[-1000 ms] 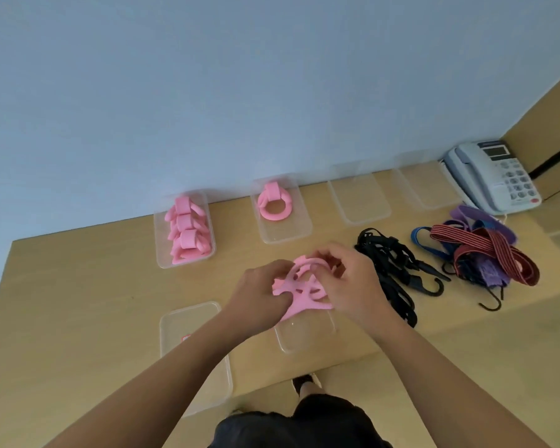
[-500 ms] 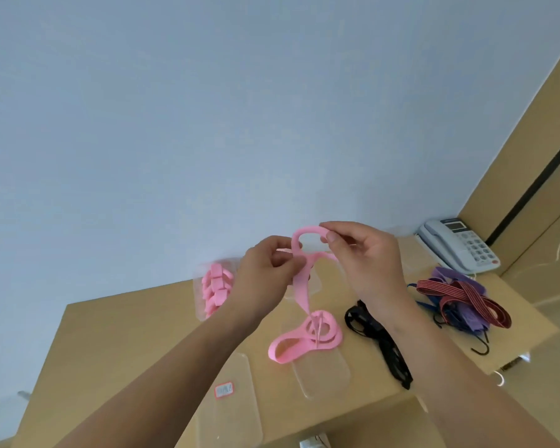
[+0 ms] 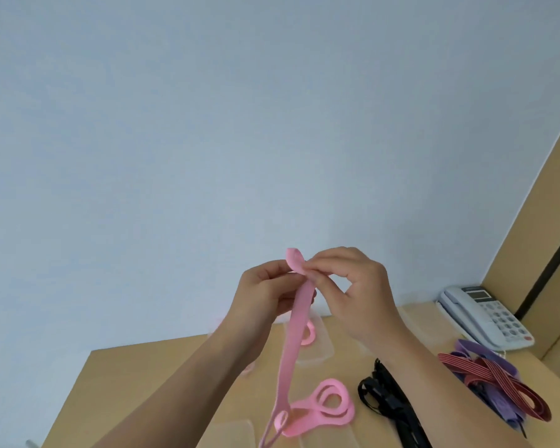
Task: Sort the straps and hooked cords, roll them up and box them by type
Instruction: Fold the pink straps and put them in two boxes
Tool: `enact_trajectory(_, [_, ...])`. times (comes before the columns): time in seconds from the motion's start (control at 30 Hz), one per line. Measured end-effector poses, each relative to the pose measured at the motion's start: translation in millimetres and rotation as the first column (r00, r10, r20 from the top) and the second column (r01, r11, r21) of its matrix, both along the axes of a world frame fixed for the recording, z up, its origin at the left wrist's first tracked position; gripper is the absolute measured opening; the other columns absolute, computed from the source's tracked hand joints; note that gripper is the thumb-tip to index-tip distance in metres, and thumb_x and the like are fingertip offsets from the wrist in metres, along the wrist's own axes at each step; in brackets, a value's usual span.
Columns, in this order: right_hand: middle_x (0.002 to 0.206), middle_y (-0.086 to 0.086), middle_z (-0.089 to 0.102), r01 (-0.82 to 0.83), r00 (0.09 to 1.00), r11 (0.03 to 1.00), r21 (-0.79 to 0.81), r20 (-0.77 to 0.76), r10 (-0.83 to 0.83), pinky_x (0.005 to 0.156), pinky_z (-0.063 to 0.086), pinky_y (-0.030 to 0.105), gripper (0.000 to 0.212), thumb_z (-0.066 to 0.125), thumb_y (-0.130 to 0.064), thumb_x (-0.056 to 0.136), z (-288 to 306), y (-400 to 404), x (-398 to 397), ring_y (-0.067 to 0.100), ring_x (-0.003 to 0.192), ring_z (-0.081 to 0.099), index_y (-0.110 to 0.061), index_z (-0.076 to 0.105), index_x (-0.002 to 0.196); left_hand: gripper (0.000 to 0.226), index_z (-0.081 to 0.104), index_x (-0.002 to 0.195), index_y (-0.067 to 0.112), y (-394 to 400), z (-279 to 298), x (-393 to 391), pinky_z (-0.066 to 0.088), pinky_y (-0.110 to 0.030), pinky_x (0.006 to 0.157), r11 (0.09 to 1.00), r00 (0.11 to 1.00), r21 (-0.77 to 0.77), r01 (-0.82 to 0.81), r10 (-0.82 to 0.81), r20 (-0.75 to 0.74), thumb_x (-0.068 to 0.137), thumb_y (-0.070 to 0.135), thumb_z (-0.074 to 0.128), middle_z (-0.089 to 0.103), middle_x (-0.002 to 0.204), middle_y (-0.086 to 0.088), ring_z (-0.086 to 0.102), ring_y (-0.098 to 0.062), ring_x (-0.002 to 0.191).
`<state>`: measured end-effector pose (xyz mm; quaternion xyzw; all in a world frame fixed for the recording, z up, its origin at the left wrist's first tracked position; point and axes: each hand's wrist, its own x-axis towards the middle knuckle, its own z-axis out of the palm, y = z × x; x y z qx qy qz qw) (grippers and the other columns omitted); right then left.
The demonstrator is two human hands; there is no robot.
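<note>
Both hands hold a pink strap (image 3: 296, 321) up in front of the wall. My left hand (image 3: 265, 295) grips its upper part, and my right hand (image 3: 353, 286) pinches the small rolled end at the top. The strap hangs down to loose loops lying on the wooden table (image 3: 149, 383). A black hooked cord (image 3: 388, 402) lies to the right of the loops. A heap of red striped and purple hooked cords (image 3: 498, 383) sits further right. A rolled pink strap (image 3: 307, 334) lies in a clear box (image 3: 324, 347) behind my hands.
A white desk phone (image 3: 479, 318) stands at the back right by a wooden panel. More clear boxes (image 3: 414, 321) line the back edge, and clear lids (image 3: 236, 431) lie at the front. The pale blue wall fills most of the view.
The hands have risen higher with the strap, which now hangs longer and straighter. Its top end has been turned into a small roll. The view has tilted further up.
</note>
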<state>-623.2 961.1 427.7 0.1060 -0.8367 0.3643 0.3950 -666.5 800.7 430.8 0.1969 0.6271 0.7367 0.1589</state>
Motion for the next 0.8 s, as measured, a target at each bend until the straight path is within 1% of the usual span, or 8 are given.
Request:
enact_trajectory(0.1, [0.094, -0.010, 0.070, 0.046, 0.996, 0.992, 0.116, -0.078, -0.038, 0.079, 0.051, 0.028, 0.015, 0.068, -0.014, 0.089, -5.8, 9.0, -9.3, 0.012, 0.092, 0.062, -0.017, 0.080, 0.096, 0.023, 0.071, 0.105, -0.005, 7.8, 0.2, -2.2, 0.053, -0.054, 0.102, 1.000, 1.000, 0.024, 0.012, -0.012, 0.005, 0.090, -0.001, 0.054, 0.070, 0.098, -0.023, 0.068, -0.040, 0.098])
enact_trajectory(0.2, [0.092, -0.010, 0.069, 0.052, 0.993, 0.987, 0.149, -0.112, -0.036, 0.077, 0.051, 0.028, 0.015, 0.068, -0.013, 0.088, -4.5, 20.8, -13.4, 0.013, 0.091, 0.060, -0.017, 0.080, 0.096, 0.023, 0.071, 0.107, -0.005, 18.1, 0.5, -1.2, 0.050, -0.058, 0.105, 1.000, 1.000, 0.028, -0.013, 0.013, -0.002, 0.092, -0.002, 0.054, 0.070, 0.108, -0.030, 0.065, -0.050, 0.109])
enact_trajectory(0.33, [0.091, -0.011, 0.069, 0.015, 0.995, 0.990, 0.137, -0.103, -0.001, 0.077, 0.050, 0.024, 0.022, 0.072, -0.010, 0.082, 2.0, 37.6, -11.4, 0.011, 0.088, 0.060, -0.020, 0.079, 0.100, 0.027, 0.071, 0.115, -0.004, 32.5, 1.4, 1.3, 0.050, -0.053, 0.107, 1.000, 1.000, 0.022, -0.007, 0.008, -0.024, 0.097, -0.005, 0.050, 0.075, 0.116, -0.018, 0.069, -0.038, 0.114])
enact_trajectory(0.43, [0.095, -0.010, 0.069, 0.050, 0.995, 0.987, 0.150, -0.094, -0.037, 0.080, 0.047, 0.021, 0.016, 0.073, -0.016, 0.081, 4.6, 51.9, -11.9, 0.014, 0.090, 0.060, -0.018, 0.078, 0.096, 0.024, 0.067, 0.118, -0.006, 42.7, 1.8, 1.5, 0.049, -0.055, 0.108, 0.999, 0.999, 0.028, -0.030, 0.031, -0.032, 0.098, -0.002, 0.054, 0.075, 0.117, -0.017, 0.069, -0.037, 0.115])
enact_trajectory(0.5, [0.096, -0.009, 0.068, 0.074, 0.996, 0.980, 0.183, -0.071, -0.062, 0.082, 0.044, 0.019, 0.015, 0.073, -0.021, 0.082, 3.6, 60.0, -13.3, 0.016, 0.093, 0.058, -0.018, 0.078, 0.097, 0.023, 0.063, 0.118, -0.010, 50.3, 2.7, 3.6, 0.049, -0.055, 0.108, 0.999, 0.998, 0.025, -0.046, 0.047, -0.042, 0.098, -0.001, 0.055, 0.076, 0.115, -0.016, 0.070, -0.035, 0.114])
enact_trajectory(0.57, [0.096, -0.009, 0.067, 0.080, 0.996, 0.971, 0.226, -0.051, -0.070, 0.081, 0.043, 0.018, 0.016, 0.072, -0.021, 0.084, 1.5, 66.1, -14.5, 0.017, 0.095, 0.057, -0.019, 0.077, 0.099, 0.021, 0.064, 0.116, -0.009, 56.6, 2.7, 6.1, 0.049, -0.053, 0.108, 0.998, 0.996, 0.009, -0.066, 0.066, -0.053, 0.099, -0.001, 0.055, 0.076, 0.112, -0.016, 0.071, -0.033, 0.113])
enact_trajectory(0.7, [0.094, -0.007, 0.066, 0.100, 0.995, 0.943, 0.317, -0.041, -0.092, 0.075, 0.048, 0.025, 0.018, 0.076, -0.013, 0.083, -2.6, 74.8, -14.0, 0.019, 0.096, 0.054, -0.017, 0.077, 0.100, 0.019, 0.069, 0.113, 0.000, 68.4, -1.2, 10.0, 0.052, -0.048, 0.105, 0.990, 0.989, -0.051, -0.134, 0.130, -0.071, 0.100, 0.001, 0.055, 0.079, 0.106, -0.012, 0.072, -0.030, 0.110])
enact_trajectory(0.8, [0.092, -0.008, 0.062, 0.080, 0.996, 0.940, 0.331, -0.001, -0.084, 0.071, 0.053, 0.031, 0.013, 0.076, -0.010, 0.084, -6.4, 77.5, -13.2, 0.018, 0.096, 0.052, -0.018, 0.077, 0.095, 0.017, 0.066, 0.113, 0.002, 74.1, -5.4, 13.2, 0.056, -0.044, 0.100, 0.981, 0.982, -0.072, -0.180, 0.176, -0.066, 0.100, 0.003, 0.057, 0.080, 0.101, -0.008, 0.074, -0.023, 0.104])
